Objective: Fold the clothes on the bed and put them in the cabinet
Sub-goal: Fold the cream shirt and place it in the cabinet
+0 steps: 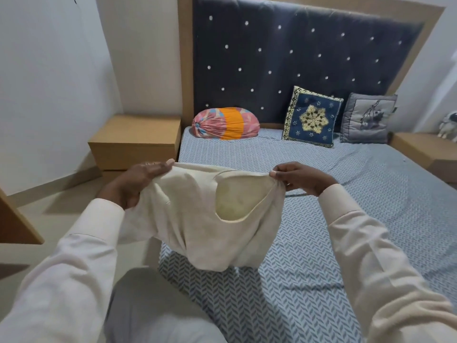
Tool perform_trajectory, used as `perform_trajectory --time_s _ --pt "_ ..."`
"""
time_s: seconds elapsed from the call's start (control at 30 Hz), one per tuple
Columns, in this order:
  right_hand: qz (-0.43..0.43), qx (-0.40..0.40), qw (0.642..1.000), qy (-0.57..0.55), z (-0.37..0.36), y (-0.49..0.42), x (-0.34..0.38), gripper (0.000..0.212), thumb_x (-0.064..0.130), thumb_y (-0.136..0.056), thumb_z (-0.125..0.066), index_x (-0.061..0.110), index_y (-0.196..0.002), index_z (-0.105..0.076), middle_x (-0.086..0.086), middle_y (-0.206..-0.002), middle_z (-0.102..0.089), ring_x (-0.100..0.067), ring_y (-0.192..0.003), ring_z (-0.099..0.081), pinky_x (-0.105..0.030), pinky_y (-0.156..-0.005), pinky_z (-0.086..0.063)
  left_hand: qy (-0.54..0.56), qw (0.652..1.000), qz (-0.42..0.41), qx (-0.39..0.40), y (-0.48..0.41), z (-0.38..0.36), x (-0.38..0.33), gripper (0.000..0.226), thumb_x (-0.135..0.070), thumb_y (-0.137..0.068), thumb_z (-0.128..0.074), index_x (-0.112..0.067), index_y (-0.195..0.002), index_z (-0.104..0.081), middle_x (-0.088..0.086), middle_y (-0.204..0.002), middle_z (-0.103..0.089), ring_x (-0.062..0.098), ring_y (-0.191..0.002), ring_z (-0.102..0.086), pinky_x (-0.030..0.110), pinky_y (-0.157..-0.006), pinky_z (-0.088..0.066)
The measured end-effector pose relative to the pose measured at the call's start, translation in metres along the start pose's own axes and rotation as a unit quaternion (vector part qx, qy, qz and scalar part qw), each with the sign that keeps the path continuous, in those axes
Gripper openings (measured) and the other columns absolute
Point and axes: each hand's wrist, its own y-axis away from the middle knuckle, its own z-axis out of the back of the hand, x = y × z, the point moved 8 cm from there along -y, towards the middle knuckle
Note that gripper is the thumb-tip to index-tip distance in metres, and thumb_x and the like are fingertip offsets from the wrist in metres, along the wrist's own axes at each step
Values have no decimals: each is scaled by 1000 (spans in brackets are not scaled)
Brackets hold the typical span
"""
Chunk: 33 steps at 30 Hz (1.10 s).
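Cream garment [197,219]; blue herringbone bedsheet [321,280] (grey-white ground); navy studded headboard [272,58]

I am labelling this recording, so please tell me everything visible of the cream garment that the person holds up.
The cream garment is plain off-white, seemingly soft cotton, without print. A rounded opening with a stitched rim, neck or armhole, shows on its right part. It is unfolded, creased, and hangs above the near corner of the bed; whether its bottom touches it is unclear. The left hand grips its top left edge, the right hand pinches its top right, stretching the top edge.
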Motion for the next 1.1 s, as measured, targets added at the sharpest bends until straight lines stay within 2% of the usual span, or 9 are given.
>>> perform_trajectory --time_s 0.17,0.37,0.5,0.63,0.73,0.8,0.87,1.0,1.1 --pt "58 -263 953 136 36 -16 8 25 27 -97 -56 19 -75 -62 -1 -74 -58 -22 -75 -54 -34 -64 -42 120 993 -14 -2 -11 -38 6 36 -30 -91 -65 0 -111 -69 21 -102 -71 29 -80 -71 40 -76 -59" --pt "16 -586 810 -12 154 46 -24 26 29 -97 -51 9 -105 -66 -12 -106 -67 -28 -99 -63 -30 -79 -48 118 935 -1 334 10 -192 11 33 -18 -100 -49 -4 -127 -60 16 -110 -64 22 -88 -66 32 -77 -57" --pt "-91 -660 746 9 187 89 -89 29 14 -89 -49 12 -116 -56 -17 -125 -57 -33 -112 -57 -33 -92 -45 35 973 36 227 -22 -186 75 30 -14 -98 -54 -1 -124 -59 21 -113 -63 26 -90 -65 42 -85 -54" --pt "-104 -552 825 57 126 65 -137 26 11 -91 -53 8 -117 -58 -21 -119 -63 -37 -111 -58 -37 -92 -43 -20 988 107 112 -39 -151 139 17 -11 -98 -54 -5 -112 -60 13 -93 -61 16 -69 -59 26 -63 -54" --pt "-102 -326 936 82 26 17 -170 14 30 -78 -70 18 -87 -70 -8 -88 -73 -32 -94 -68 -44 -88 -51 -88 981 139 105 -36 -144 168 10 -11 -98 -53 -9 -105 -60 13 -95 -62 18 -75 -59 26 -66 -51" --pt "-122 -183 970 106 -41 -4 -194 13 26 -73 -77 18 -75 -67 -3 -75 -70 -24 -75 -67 -43 -76 -56 -125 976 144 103 -36 -143 181 18 -12 -98 -53 -5 -114 -59 13 -99 -63 19 -80 -59 27 -67 -49" --pt "-124 -132 972 150 -83 -13 -210 19 26 -75 -79 18 -84 -65 -7 -84 -66 -24 -81 -62 -36 -73 -49 -149 972 143 109 -36 -144 192 22 -14 -98 -54 -6 -117 -59 12 -102 -64 20 -83 -60 27 -69 -49" --pt "-182 -215 925 254 -86 -15 -236 41 45 -84 -63 18 -115 -65 -14 -117 -65 -34 -109 -60 -38 -88 -49 -211 960 114 142 -29 -153 206 21 -26 -96 -58 -16 -114 -64 7 -111 -67 22 -100 -65 39 -86 -54" --pt "-210 -190 930 234 -85 -11 -228 24 28 -84 -60 16 -104 -68 -13 -111 -68 -33 -106 -64 -35 -83 -50 -256 949 91 160 -24 -159 210 26 -28 -95 -61 -17 -118 -65 2 -114 -66 20 -106 -63 40 -91 -53"
